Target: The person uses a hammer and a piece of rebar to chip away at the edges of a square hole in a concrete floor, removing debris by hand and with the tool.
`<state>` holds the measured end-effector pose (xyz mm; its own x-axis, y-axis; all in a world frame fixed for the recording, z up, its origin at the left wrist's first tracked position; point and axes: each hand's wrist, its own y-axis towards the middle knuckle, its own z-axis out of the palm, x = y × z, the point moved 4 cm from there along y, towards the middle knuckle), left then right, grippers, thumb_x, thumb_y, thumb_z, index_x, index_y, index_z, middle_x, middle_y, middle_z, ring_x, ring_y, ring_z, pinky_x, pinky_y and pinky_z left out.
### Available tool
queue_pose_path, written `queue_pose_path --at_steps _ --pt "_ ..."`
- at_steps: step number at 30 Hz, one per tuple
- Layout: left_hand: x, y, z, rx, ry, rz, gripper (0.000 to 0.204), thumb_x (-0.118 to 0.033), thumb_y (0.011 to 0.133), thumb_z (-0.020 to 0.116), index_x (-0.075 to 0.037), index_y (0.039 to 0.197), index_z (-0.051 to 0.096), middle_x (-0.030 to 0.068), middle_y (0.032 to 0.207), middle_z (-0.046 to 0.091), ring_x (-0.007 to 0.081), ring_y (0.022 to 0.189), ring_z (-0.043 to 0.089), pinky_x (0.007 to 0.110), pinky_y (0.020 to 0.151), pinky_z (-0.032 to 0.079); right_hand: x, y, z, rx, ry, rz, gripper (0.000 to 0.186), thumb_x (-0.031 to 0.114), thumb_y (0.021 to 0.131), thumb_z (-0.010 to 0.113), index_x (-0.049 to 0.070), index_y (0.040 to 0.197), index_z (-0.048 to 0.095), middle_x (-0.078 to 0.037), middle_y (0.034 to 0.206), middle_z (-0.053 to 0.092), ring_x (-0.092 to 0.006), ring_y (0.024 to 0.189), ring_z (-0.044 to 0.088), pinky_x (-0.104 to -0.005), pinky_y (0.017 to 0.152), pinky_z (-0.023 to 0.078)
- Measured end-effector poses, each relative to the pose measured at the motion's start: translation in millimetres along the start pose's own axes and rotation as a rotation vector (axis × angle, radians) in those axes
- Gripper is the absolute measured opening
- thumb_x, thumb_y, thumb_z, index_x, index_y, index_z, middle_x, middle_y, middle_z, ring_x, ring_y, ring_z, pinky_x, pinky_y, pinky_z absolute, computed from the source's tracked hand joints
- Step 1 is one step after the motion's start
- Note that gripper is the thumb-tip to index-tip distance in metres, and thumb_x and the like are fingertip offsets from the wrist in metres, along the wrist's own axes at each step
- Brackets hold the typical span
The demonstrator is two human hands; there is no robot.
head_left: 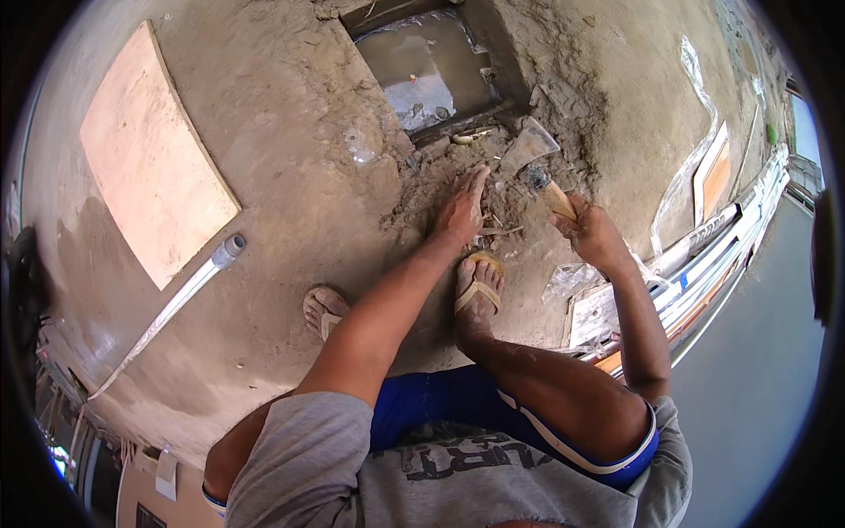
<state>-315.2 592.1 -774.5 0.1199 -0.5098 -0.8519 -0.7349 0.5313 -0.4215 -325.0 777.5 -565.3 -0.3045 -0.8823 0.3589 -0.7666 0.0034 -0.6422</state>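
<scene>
My right hand (591,233) is closed around the wooden handle of a trowel (531,145). The trowel's flat grey blade points up and left, lying over the loose wet soil beside a square pit. My left hand (461,211) is stretched out with its fingers extended, low over the crumbly soil (424,189) and touching or nearly touching it. Small sticks and scraps (500,231) lie just right of the left hand. Past both hands, the square pit (518,75) holds murky, reflecting water (422,75).
A pale board (145,158) lies on the floor at left, with a grey-white pipe (167,321) below it. My sandalled feet (480,286) stand close behind my hands. To the right are clear plastic sheeting (695,106), a small panel (711,174) and a bundle of long strips (704,282).
</scene>
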Motion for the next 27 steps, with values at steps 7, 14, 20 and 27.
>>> queue_pose_path --at_steps 7,14,20,27 --pt "3 -5 6 -0.060 -0.104 0.058 0.085 0.008 0.082 0.049 -0.014 0.158 0.021 0.0185 0.159 0.031 0.0352 0.147 0.029 0.040 0.124 0.023 20 7 -12 -0.373 0.254 0.049 0.035 0.033 0.098 0.065 0.002 0.113 0.057 -0.021 0.078 0.065 -0.0389 0.070 0.066 -0.0406 0.061 0.050" --pt "14 -3 7 -0.017 0.036 0.131 0.079 0.003 0.082 0.047 -0.013 0.157 0.027 0.0177 0.158 0.034 0.0331 0.147 0.031 0.045 0.124 0.019 7 21 -11 0.121 -0.124 -0.097 0.033 0.029 0.091 0.070 0.003 0.109 0.060 -0.025 0.086 0.066 -0.0453 0.086 0.065 -0.0497 0.073 0.050" --pt "15 1 5 -0.028 0.008 0.161 0.074 0.004 0.085 0.046 -0.009 0.155 0.028 0.0183 0.158 0.034 0.0306 0.148 0.030 0.044 0.125 0.017 14 18 -9 -0.277 0.295 0.011 0.035 0.032 0.092 0.070 0.003 0.110 0.061 -0.025 0.082 0.066 -0.0460 0.082 0.064 -0.0508 0.071 0.050" --pt "13 -7 5 0.078 0.094 0.098 0.077 -0.002 0.086 0.047 -0.013 0.158 0.024 0.0136 0.161 0.031 0.0290 0.150 0.025 0.046 0.126 0.009 26 34 -23 0.170 -0.262 -0.158 0.036 0.031 0.093 0.068 0.008 0.120 0.061 -0.022 0.084 0.069 -0.0417 0.086 0.067 -0.0478 0.074 0.051"
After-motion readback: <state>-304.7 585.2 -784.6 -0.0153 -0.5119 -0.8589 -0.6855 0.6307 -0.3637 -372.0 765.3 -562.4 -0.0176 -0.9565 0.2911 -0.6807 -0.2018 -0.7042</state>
